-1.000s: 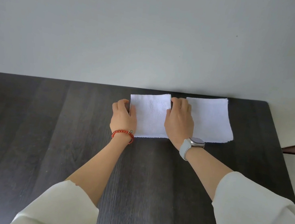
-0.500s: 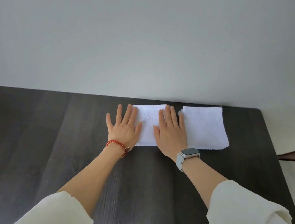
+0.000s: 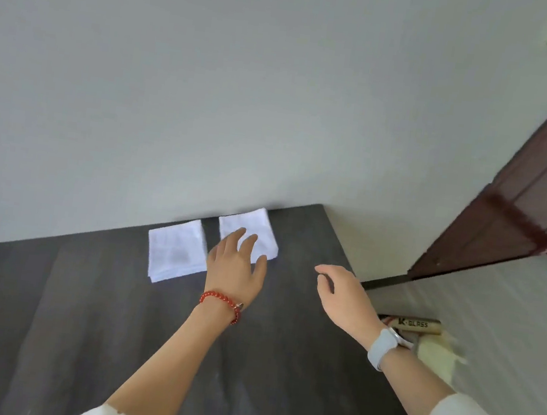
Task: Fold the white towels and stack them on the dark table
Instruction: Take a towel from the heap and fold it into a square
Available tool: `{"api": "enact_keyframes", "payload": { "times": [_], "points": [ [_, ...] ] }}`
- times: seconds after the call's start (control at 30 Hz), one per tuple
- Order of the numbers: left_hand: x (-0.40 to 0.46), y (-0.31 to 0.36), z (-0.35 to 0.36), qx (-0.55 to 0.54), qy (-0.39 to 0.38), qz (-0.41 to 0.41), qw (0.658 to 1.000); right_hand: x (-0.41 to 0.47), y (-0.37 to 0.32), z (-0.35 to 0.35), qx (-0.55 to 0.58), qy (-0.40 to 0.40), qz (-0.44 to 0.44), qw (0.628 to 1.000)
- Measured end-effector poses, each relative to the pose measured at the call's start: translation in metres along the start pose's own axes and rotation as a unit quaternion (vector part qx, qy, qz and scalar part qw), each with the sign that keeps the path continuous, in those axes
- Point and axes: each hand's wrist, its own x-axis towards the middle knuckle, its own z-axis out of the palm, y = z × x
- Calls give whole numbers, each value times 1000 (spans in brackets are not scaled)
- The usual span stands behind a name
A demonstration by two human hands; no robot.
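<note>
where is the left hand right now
In the head view the left hand is open just above the dark table, its fingertips over the near edge of the right folded towel stack, with the other folded towel to its left.

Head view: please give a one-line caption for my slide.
Two folded white towel piles lie apart on the dark table; both open hands hover nearby.

A single head-worn wide-angle view looks forward and down from above the near edge of the dark table (image 3: 79,321), tilted and turned rightward, taking in the grey wall (image 3: 212,79) behind, both forearms close below, and a brown door (image 3: 524,203) at right
</note>
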Motion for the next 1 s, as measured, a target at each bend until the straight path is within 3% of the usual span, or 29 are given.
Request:
{"api": "enact_keyframes", "payload": {
  "times": [0.2, 0.37, 0.53, 0.7, 0.83, 1.0],
  "points": [
    [-112, 210, 58, -26, -78, 159, 984, -181, 134, -147, -9, 110, 107, 988],
    [-240, 389, 123, -42, -151, 278, 948, -373, 248, -253, -31, 196, 215, 956],
    [-367, 540, 192, -89, -249, 394, 881, -551, 333, -324, -10, 297, 335, 894],
    [-486, 644, 258, -93, -340, 488, 798, -702, 397, -355, 16, 362, 459, 811],
    [-559, 719, 316, -91, -382, 539, 745, -785, 451, -368, 25, 394, 526, 754],
    [-622, 839, 391, -116, -406, 573, 702, -852, 542, -419, 40, 410, 562, 717]
  ]
}}
